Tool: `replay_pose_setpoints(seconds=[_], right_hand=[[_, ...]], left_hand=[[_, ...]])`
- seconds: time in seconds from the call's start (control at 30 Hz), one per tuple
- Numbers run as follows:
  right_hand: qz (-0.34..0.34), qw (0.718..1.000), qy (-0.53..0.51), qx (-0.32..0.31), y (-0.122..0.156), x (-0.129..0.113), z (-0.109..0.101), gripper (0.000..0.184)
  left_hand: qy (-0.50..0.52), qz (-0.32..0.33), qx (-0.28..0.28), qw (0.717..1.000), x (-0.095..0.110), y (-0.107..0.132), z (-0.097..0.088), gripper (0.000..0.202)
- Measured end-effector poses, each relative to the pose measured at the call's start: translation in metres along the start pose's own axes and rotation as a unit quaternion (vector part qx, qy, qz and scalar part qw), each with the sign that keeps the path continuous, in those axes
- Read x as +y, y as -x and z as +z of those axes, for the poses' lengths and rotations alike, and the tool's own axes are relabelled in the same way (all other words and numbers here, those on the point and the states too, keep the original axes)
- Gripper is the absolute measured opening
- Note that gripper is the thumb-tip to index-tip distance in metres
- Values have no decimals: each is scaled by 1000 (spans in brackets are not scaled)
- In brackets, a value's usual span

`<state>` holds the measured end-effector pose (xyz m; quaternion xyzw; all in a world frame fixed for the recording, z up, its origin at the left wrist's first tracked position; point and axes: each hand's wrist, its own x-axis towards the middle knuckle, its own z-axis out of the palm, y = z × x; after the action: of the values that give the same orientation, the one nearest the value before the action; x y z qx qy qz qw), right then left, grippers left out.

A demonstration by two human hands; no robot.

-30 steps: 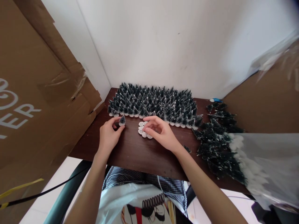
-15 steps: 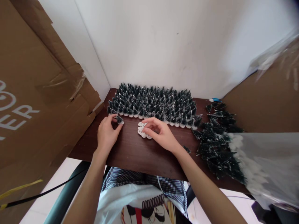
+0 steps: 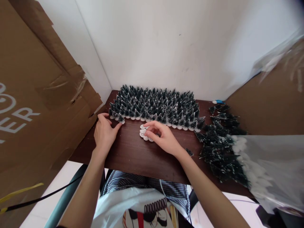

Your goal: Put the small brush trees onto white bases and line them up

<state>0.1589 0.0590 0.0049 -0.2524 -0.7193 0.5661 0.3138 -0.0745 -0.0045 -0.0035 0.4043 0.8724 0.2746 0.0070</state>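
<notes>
Small dark green bottle-brush trees with white tips (image 3: 156, 104) stand packed in rows on white round bases. At the front left corner of the rows, my left hand (image 3: 104, 131) is open, its thumb and fingers spread beside a small tree (image 3: 121, 119) that stands upright on its base. My right hand (image 3: 163, 136) is curled over a cluster of white round discs (image 3: 143, 131) on the table. Its thumb and fingertips are bent towards each other at the discs. The hand hides part of the cluster, and I cannot make out what lies between the fingers.
More trees lie heaped (image 3: 220, 145) at the right, by a clear plastic bag (image 3: 273, 167). One loose tree (image 3: 189, 152) lies near my right forearm. Cardboard boxes flank the brown table (image 3: 140, 161). A blue and white object (image 3: 218, 102) lies at the back right.
My left hand has set the small tree upright at the front left of the rows and let go, moving slightly left with its fingers apart. My right hand has hardly moved.
</notes>
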Motion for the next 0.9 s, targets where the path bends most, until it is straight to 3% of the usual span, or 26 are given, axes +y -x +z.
replay_pose_setpoints(seconds=[0.6,0.9], right_hand=[[-14,997,68,-16,1,-1,-1,18],[-18,996,86,-20,1,0,-1,16]], left_hand=[[15,16,-12,1000,4,-9,4,89],[14,20,-8,1000,0,-10,8,92]])
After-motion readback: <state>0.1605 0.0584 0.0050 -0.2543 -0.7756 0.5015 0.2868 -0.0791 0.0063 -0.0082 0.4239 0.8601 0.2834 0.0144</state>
